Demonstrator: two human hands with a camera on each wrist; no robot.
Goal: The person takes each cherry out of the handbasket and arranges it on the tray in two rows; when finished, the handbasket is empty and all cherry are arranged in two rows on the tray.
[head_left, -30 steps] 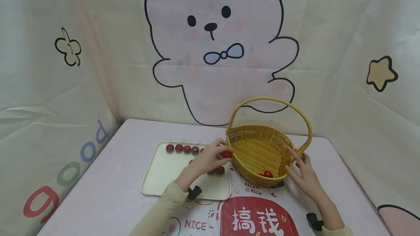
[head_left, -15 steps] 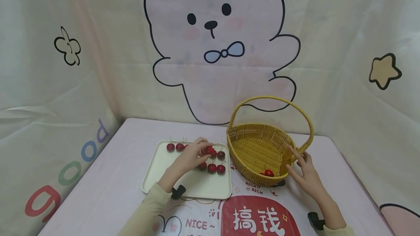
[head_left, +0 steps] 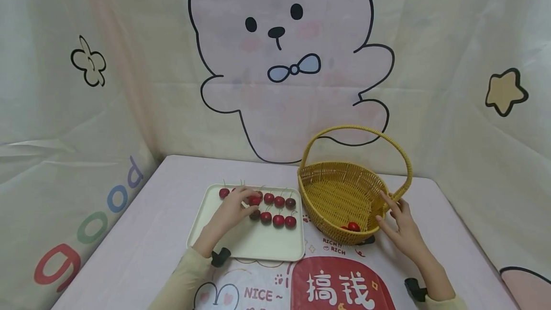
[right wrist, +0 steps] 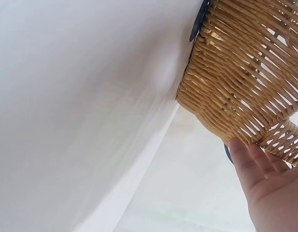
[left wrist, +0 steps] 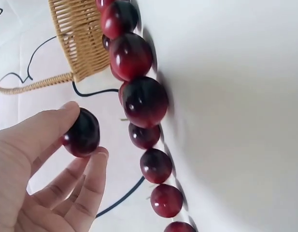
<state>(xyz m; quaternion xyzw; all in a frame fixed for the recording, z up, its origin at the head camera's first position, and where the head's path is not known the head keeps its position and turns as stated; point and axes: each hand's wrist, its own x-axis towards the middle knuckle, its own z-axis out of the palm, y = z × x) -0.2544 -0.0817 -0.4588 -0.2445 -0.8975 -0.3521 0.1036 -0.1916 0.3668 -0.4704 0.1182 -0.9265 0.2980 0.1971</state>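
Observation:
Between thumb and fingertips my left hand (head_left: 227, 210) pinches a dark red cherry (left wrist: 83, 134), held over the cream tray (head_left: 275, 248). On the tray, red cherries (head_left: 278, 220) with stems stand in two rows, partly covered by this hand in the head view. To the right of the tray is a yellow woven basket (head_left: 340, 195) with a tall arched handle; red cherries (head_left: 354, 226) lie at its near side inside. My right hand (head_left: 406, 236) holds the basket's right rim by the foot of the handle. In the right wrist view its fingers (right wrist: 243, 157) touch the weave.
A pale pink table (head_left: 142, 233) bears a printed red patch (head_left: 340, 283) with white lettering in front of the basket. Behind the table hangs a cloth backdrop (head_left: 284, 118) with a cartoon bear. Cloth walls stand at both sides.
My left hand has moved left from the basket's rim to over the tray's back row, carrying a cherry. More of the tray's right-hand cherries show. My right hand stays at the basket.

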